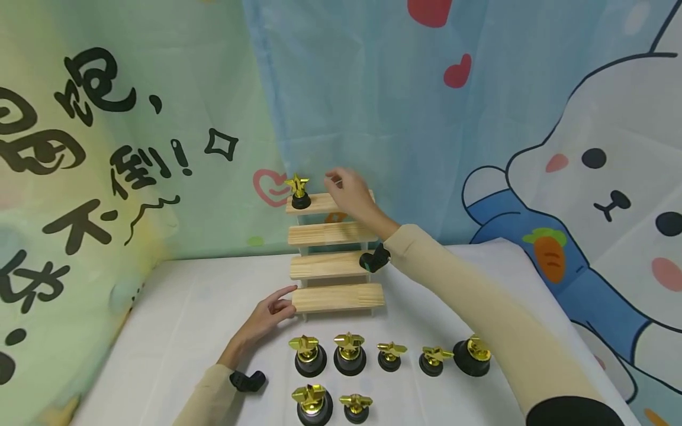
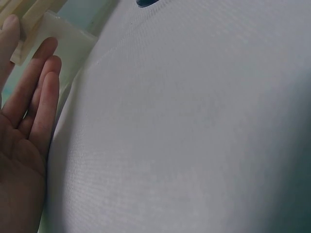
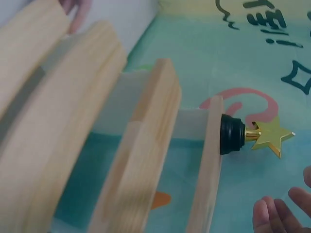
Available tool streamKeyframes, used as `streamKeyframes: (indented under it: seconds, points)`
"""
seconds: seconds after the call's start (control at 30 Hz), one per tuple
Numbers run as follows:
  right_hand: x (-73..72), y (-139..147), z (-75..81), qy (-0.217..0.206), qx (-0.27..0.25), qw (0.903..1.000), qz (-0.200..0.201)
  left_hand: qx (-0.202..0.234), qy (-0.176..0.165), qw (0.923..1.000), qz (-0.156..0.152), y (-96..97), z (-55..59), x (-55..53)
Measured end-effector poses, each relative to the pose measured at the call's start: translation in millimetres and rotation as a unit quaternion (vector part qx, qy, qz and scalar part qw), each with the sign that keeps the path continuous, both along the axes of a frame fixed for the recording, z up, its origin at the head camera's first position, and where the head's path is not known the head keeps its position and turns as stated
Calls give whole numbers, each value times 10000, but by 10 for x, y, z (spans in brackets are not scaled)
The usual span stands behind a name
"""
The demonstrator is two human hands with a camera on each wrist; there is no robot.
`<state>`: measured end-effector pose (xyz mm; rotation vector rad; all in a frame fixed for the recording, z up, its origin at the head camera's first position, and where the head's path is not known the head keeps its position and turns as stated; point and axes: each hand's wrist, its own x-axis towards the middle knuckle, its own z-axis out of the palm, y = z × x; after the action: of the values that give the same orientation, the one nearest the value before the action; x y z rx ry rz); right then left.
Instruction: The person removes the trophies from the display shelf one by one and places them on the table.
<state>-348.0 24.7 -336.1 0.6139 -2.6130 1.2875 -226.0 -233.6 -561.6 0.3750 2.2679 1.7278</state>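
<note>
A small gold star trophy (image 1: pixel 299 190) with a black base stands upright at the left end of the top step of a four-tier wooden display stand (image 1: pixel 337 297). My right hand (image 1: pixel 348 190) hovers over that step, right of the trophy and apart from it, fingers loosely bent with nothing between them. The right wrist view shows the star trophy (image 3: pixel 265 134) and my right fingertips (image 3: pixel 272 216) close by. My left hand (image 1: pixel 273 310) touches the left end of the lowest step. In the left wrist view, several of its fingers (image 2: pixel 46 102) lie straight beside the stand.
Several gold-topped trophies with black bases stand on the white tablecloth (image 1: pixel 186 307) before the stand, among them a large one (image 1: pixel 349 355), a small one (image 1: pixel 391 358) and one beside my right sleeve (image 1: pixel 471 358). A printed cloth backdrop (image 1: pixel 373 106) hangs behind.
</note>
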Motion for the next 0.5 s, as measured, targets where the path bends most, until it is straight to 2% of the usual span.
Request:
streamKeyframes:
  seconds: [0.2,0.5]
  points:
    - [-102,-131,42,-172,58,9997,147,-24,62,9999,-90,4,-26,9]
    - [-135,-330,42,-532,292,9971,461,-16,70,9999,-99,-18,-3,-9]
